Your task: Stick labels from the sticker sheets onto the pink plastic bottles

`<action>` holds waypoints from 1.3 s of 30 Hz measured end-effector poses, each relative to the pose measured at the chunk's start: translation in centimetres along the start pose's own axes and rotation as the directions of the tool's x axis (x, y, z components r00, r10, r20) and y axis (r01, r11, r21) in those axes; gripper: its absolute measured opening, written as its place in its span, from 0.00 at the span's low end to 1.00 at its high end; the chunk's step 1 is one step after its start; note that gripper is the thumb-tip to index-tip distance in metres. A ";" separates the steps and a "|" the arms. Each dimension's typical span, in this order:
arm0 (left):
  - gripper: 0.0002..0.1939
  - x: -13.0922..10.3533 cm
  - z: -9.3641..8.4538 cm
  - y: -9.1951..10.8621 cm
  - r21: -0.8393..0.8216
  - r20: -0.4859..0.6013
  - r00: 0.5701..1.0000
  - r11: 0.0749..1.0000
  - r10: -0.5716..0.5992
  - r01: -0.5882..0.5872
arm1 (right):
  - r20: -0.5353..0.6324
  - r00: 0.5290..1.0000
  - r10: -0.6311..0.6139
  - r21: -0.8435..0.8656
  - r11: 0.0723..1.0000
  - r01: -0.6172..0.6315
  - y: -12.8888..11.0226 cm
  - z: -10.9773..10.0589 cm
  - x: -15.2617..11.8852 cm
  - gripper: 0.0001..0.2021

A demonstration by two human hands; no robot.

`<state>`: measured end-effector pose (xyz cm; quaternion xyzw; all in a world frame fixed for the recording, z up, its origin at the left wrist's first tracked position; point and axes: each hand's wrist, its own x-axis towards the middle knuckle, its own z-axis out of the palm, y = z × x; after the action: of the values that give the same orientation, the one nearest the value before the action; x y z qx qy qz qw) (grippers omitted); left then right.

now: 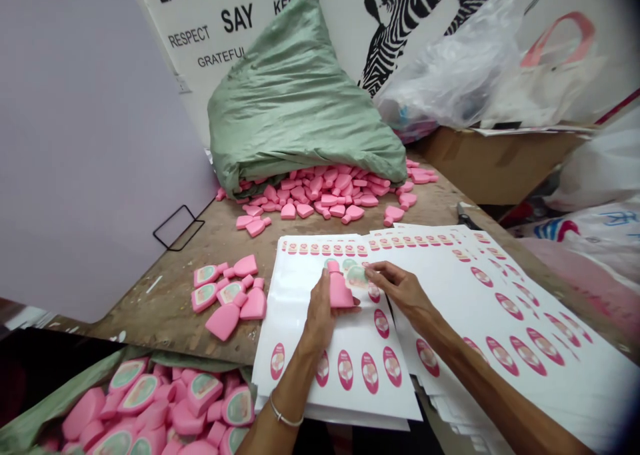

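My left hand (pixel 320 308) holds a pink bottle (pixel 341 291) over a white sticker sheet (pixel 300 288), fingers wrapped round its body. The bottle's plain pink face shows. Pinched in the fingertips of my right hand (pixel 395 283) is a pale green label (pixel 357 276), beside the bottle's upper right edge. Whether the label touches the bottle cannot be made out. Rows of pink oval stickers remain on the sheet. A second stack of sticker sheets (pixel 470 295) lies under my right forearm. To the left sits a small group of pink bottles (pixel 223 320), some with green labels.
A green sack (pixel 305 102) at the back spills a pile of pink bottles (pixel 343 182). Another sack (pixel 45 402) at the lower left holds labelled bottles. A black wire frame (pixel 179 228), a dark tool (pixel 467 216) and a cardboard box (pixel 500 162) stand around the table (pixel 180 322).
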<state>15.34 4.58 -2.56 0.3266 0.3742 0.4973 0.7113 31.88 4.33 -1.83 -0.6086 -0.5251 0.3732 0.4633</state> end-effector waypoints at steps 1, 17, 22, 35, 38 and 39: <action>0.28 -0.2 0.1 0.2 -0.032 -0.002 1.000 0.999 -0.018 0.018 | 0.048 0.999 0.001 0.011 1.000 -0.001 -0.5 0.3 -0.4 0.19; 0.30 -1.3 0.4 1.8 -0.097 0.016 0.998 0.993 -0.065 0.066 | 0.123 0.991 -0.048 0.013 0.999 0.047 -2.7 2.3 -1.8 0.19; 0.27 -1.5 0.2 2.2 -0.068 0.070 0.997 0.997 -0.030 0.034 | 0.112 0.990 -0.085 -0.009 0.996 0.086 -3.0 2.4 -1.9 0.17; 0.21 -3.2 -0.4 3.8 -0.053 0.278 0.951 0.987 -0.132 0.152 | 0.018 0.931 -0.364 -0.609 0.735 0.299 -3.6 1.7 -0.6 0.27; 0.21 -3.5 -0.8 4.4 -0.035 0.282 0.948 0.985 -0.150 0.166 | 0.006 0.955 -0.297 -0.582 0.775 0.245 -4.2 1.4 0.0 0.27; 0.21 -3.6 -0.8 4.6 -0.026 0.288 0.945 0.985 -0.154 0.168 | 0.031 0.968 -0.250 -0.512 0.828 0.230 -4.4 1.5 0.1 0.27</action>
<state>11.73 2.60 1.63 0.3453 0.2808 0.3944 0.8040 29.20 4.75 1.90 -0.6457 -0.6686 0.1478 0.3380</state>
